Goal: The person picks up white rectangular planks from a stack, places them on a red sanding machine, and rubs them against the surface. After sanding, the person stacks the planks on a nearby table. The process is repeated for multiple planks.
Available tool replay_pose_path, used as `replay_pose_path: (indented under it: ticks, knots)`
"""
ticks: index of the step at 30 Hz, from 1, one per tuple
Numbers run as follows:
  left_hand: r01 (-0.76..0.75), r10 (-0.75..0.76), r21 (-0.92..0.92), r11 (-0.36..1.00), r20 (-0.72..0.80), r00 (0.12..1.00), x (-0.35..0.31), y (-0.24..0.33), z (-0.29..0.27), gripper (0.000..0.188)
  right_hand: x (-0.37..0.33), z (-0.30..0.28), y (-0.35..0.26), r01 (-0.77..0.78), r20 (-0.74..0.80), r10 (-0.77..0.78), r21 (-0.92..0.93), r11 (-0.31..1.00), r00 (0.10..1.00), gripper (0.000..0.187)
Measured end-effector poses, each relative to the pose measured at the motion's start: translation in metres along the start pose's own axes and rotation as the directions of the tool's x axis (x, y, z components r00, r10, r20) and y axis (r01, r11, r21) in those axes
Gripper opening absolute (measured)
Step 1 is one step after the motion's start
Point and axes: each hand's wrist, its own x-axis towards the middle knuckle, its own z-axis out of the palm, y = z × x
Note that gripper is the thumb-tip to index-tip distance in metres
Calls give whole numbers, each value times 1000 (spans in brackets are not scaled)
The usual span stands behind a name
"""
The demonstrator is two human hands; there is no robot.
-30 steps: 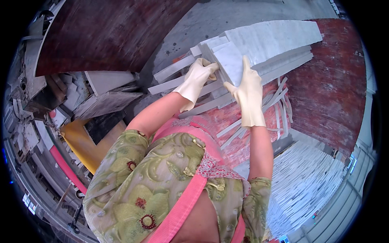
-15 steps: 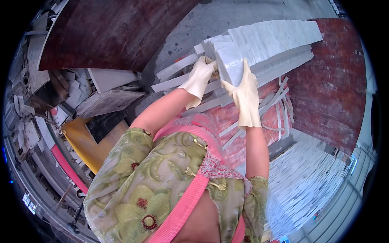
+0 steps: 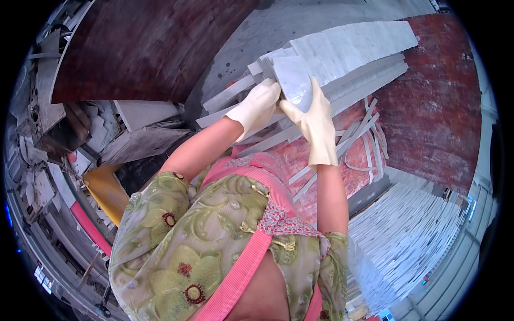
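A pale, glossy tile (image 3: 293,80) leans at the near end of a long row of stacked grey-white tiles (image 3: 353,48). My right hand (image 3: 312,120), in a cream rubber glove, grips its lower right part, with the thumb along the lower edge and the fingers up its right side. My left hand (image 3: 258,101), gloved alike, is closed beside the tile's left edge. Its fingertips are hidden, so what they hold cannot be made out. Narrow pale strips (image 3: 230,93) jut out to the left beneath the row.
A dark red board (image 3: 144,48) stands at the far left, and another red board (image 3: 433,101) lies at the right. Loose straps (image 3: 358,131) curl over a reddish surface below the row. Stacked thin pieces (image 3: 407,241) fill the lower right. Broken slabs (image 3: 142,142) clutter the left.
My left hand has shifted slightly down and left, its fingers now more hidden at the tile's edge. The tile and my right hand appear slightly further left, as does the whole view.
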Motion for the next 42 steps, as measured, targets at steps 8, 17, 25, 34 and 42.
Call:
replay_pose_path:
  ticks: [8,17,25,34,42]
  knots:
    - [-110,103,-130,985,-62,993,-4,0,-4,34,7,16,48,-426,288,327,738,524,900,68]
    - [306,-313,-951,31,282,907,-2,1,-4,35,-16,35,22,-395,283,332,852,344,900,61]
    - [254,-404,-967,-37,247,881,-3,1,-12,44,-38,20,6,-387,342,193,874,294,919,56]
    - [542,-199,-828,146,512,836,48,-44,-22,56,-35,13,41,-317,311,67,904,286,948,57]
    - [559,-438,-785,265,419,795,56,-25,-14,60,-64,-1,44,-296,294,56,895,333,954,54]
